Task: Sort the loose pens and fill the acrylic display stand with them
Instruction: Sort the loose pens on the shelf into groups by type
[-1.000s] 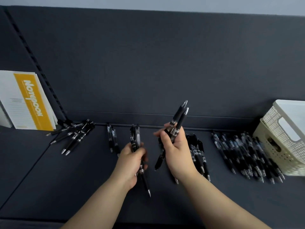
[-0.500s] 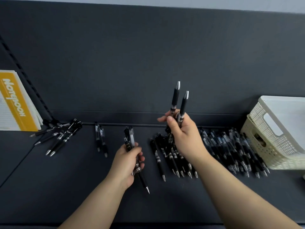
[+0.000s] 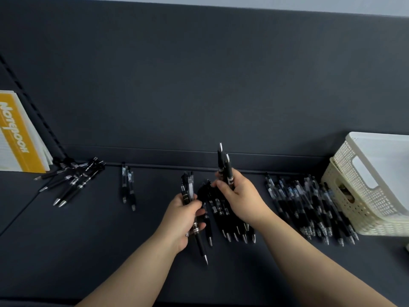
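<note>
Grips two black pens [image 3: 224, 167] upright in right hand [image 3: 240, 197]; clutches pen bundle [image 3: 190, 188] in left hand [image 3: 180, 220], over pile of pens [image 3: 220, 210].

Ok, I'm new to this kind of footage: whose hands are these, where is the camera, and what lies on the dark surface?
No machine here: a person works with bare hands, and a wide-angle camera worn on their head looks down at them, so all the pictures share that view. The left hand grips a small bunch of black pens; the right hand holds two pens upright. On the dark surface lie groups of pens: a pile under the hands, a big pile to the right beside a white lattice basket, a pair and a fan to the left, near a yellow notebook. No display stand is in view.
</note>
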A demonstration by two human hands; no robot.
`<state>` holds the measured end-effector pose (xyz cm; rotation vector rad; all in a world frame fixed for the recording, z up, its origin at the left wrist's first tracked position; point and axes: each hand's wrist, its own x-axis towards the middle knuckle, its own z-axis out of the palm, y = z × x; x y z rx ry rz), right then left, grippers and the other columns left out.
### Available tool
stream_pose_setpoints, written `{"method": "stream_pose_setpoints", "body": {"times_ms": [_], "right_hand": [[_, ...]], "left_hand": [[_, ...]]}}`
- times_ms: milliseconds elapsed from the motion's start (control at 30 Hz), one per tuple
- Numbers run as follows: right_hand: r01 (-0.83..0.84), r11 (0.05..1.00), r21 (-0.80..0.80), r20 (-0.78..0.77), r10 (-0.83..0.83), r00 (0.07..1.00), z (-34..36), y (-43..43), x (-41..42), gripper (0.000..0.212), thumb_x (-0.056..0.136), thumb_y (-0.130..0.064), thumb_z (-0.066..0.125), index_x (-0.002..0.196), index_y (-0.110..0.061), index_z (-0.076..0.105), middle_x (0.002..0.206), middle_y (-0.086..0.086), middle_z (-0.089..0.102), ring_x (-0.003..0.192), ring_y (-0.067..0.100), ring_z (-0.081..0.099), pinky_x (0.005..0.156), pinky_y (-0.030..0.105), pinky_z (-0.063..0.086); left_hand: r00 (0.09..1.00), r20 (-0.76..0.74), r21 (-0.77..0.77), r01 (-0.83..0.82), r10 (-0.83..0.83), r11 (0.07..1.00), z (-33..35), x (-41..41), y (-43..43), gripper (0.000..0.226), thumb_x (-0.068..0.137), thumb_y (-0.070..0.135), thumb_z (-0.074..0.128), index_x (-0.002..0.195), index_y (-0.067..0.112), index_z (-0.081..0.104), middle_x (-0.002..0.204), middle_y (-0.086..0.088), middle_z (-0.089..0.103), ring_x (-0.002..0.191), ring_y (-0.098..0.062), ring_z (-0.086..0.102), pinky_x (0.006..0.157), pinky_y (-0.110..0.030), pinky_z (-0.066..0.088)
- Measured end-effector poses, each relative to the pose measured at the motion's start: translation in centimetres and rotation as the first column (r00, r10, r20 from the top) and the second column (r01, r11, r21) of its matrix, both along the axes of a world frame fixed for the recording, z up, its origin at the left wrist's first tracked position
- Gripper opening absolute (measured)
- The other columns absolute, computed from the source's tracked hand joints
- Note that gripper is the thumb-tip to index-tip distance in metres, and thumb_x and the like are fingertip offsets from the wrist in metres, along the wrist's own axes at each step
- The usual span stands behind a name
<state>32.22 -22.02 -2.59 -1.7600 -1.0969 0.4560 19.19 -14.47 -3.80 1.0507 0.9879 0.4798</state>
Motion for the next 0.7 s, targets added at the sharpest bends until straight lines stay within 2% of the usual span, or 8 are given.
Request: {"method": "stream_pose_setpoints", "body": {"times_ms": [67,167,233,300,400,533,633,700], "right_hand": [[-0.024,0.999,-0.035,-0.001,0.024,1.0,0.0,-0.2,0.3,0.014,0.093,-0.022,0.052,0.09,-0.035,0.053,0.087,-0.013,0.068,0.085,0.001,0.06,0.078,0.019,0.044],[-0.059,0.994,0.092,-0.002,0.06,0.998,0.6,-0.5,0.8,0.013,0.094,-0.012,0.051,0.096,-0.022,0.059,0.089,-0.014,0.065,0.086,-0.002,0.058,0.082,0.015,0.044],[-0.137,0.982,0.131,0.027,0.134,0.991,1.1,-0.4,1.2,0.016,0.093,-0.01,0.053,0.098,-0.023,0.06,0.099,-0.016,0.064,0.097,-0.003,0.056,0.09,0.013,0.041],[-0.241,0.969,0.061,0.202,0.225,0.953,0.8,-0.3,1.8,0.021,0.087,-0.011,0.057,0.099,-0.028,0.063,0.116,-0.016,0.059,0.119,0.004,0.047,0.103,0.013,0.031],[-0.321,0.933,-0.164,0.461,0.36,0.811,-0.6,-0.6,2.9,0.029,0.08,-0.005,0.061,0.097,-0.026,0.07,0.13,-0.018,0.045,0.133,0.006,0.022,0.112,0.02,0.014],[-0.305,0.886,-0.35,0.463,0.446,0.765,-0.4,-1.3,3.5,0.039,0.084,-0.003,0.055,0.099,-0.036,0.071,0.146,-0.017,0.03,0.141,0.008,0.002,0.117,0.031,0.008],[-0.302,0.873,-0.382,0.443,0.46,0.769,0.5,-1.4,3.8,0.048,0.081,0.006,0.047,0.095,-0.031,0.073,0.146,-0.014,0.033,0.138,0.005,0.003,0.115,0.022,0.007],[-0.257,0.891,-0.375,0.428,0.412,0.805,0.8,-1.6,4.0,0.049,0.078,0.009,0.043,0.091,-0.027,0.074,0.142,-0.012,0.04,0.137,0.004,0.016,0.11,0.014,0.013]], "left_hand": [[1.0,-0.005,0.009,-0.001,0.001,1.0,0.0,0.3,0.0,0.011,0.091,0.01,0.057,0.099,0.017,0.055,0.096,-0.002,0.063,0.087,-0.016,0.063,0.054,-0.029,0.049],[1.0,-0.011,0.022,-0.006,0.006,1.0,0.0,0.7,0.2,0.011,0.09,0.01,0.058,0.098,0.017,0.056,0.097,-0.002,0.064,0.087,-0.016,0.063,0.056,-0.029,0.049],[1.0,-0.017,0.029,-0.02,0.02,0.999,0.0,0.9,0.5,0.012,0.09,0.009,0.059,0.098,0.016,0.056,0.101,-0.005,0.064,0.09,-0.017,0.062,0.056,-0.029,0.049],[0.999,-0.02,0.029,-0.029,0.03,0.999,0.0,1.2,0.8,0.011,0.09,0.007,0.058,0.097,0.014,0.056,0.102,-0.01,0.064,0.09,-0.019,0.061,0.056,-0.03,0.048],[1.0,-0.01,0.016,-0.024,0.025,1.0,0.0,1.6,1.0,0.012,0.09,0.004,0.055,0.095,0.014,0.055,0.105,-0.013,0.065,0.095,-0.022,0.062,0.058,-0.031,0.048],[1.0,-0.025,0.033,0.009,-0.009,0.999,0.1,1.5,0.9,0.014,0.091,0.003,0.053,0.097,0.016,0.053,0.106,-0.008,0.065,0.096,-0.018,0.062,0.06,-0.03,0.049],[0.999,-0.035,0.039,0.028,-0.027,0.999,0.3,1.4,0.8,0.014,0.091,0.003,0.053,0.097,0.016,0.053,0.106,-0.009,0.065,0.094,-0.018,0.062,0.06,-0.03,0.05],[0.999,-0.039,0.042,0.028,-0.026,0.999,0.3,1.3,0.7,0.014,0.09,0.003,0.055,0.095,0.016,0.053,0.107,-0.01,0.065,0.093,-0.018,0.062,0.06,-0.03,0.05]]}}
